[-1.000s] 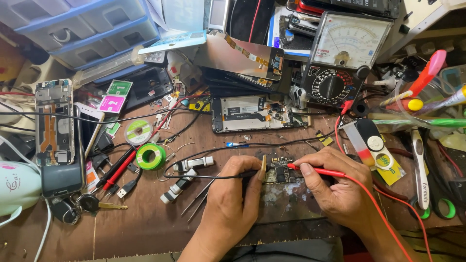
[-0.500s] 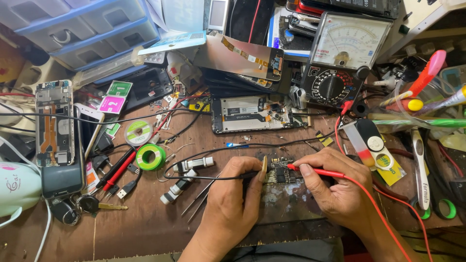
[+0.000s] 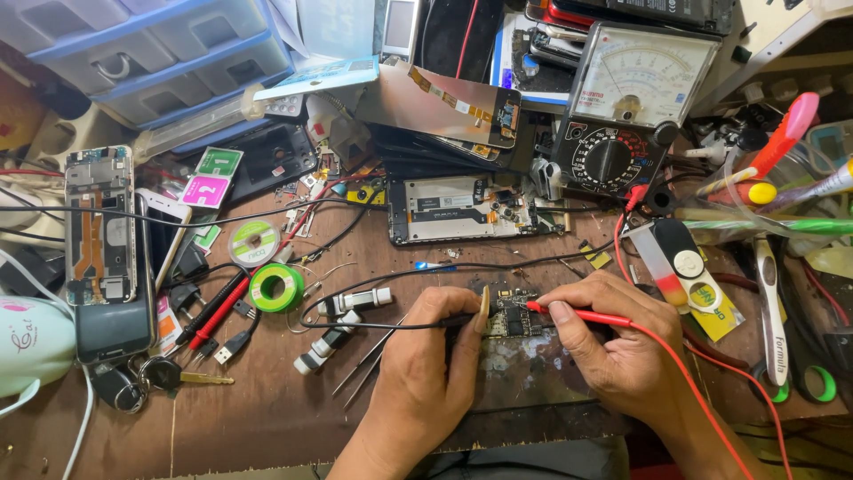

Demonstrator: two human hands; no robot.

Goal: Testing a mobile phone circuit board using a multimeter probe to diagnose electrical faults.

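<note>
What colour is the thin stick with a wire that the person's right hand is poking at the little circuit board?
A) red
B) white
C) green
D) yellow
A: the right hand pinches a thin red probe with a red wire, its tip on the small dark circuit board.

Red probe (image 3: 586, 315), black probe (image 3: 426, 322), green tape roll (image 3: 276, 287), seemingly dark circuit board (image 3: 510, 316)

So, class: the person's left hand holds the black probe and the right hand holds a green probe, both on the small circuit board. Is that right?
Not quite. In the head view the right hand holds a red probe, not a green one. The left hand does hold the black probe, and both tips meet the small circuit board.
</note>
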